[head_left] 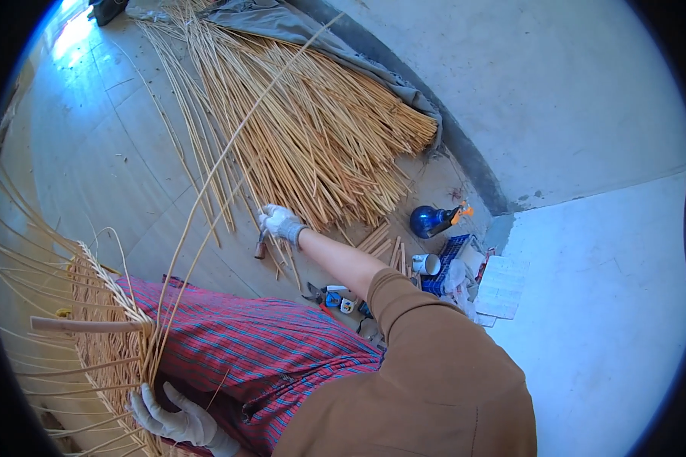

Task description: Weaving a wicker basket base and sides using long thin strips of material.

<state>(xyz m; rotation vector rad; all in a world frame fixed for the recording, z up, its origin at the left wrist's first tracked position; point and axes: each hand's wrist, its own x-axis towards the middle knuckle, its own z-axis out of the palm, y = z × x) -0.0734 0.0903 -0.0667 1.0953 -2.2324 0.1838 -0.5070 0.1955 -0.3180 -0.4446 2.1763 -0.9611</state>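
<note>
A half-woven wicker basket (103, 305) lies on its side at the left, its loose stakes fanning out toward the left edge. My left hand (179, 421), in a white glove, rests at its near rim, fingers over the weave and thumb apart. Long canes (206, 190) rise from the rim past my lap. My right arm stretches forward. At its end my gloved right hand (280, 222) is closed near the floor, around what looks like a small hammer (261, 248) with its head down. Its grip is partly hidden by the fingers.
A big heap of cut canes (305, 122) spreads ahead on a grey cloth (274, 23). Right of it stand a blue bottle (428, 221), a white mug (426, 264) and a blue crate (443, 276). Pliers (315, 293) lie beside the striped red cloth (267, 327) over my legs.
</note>
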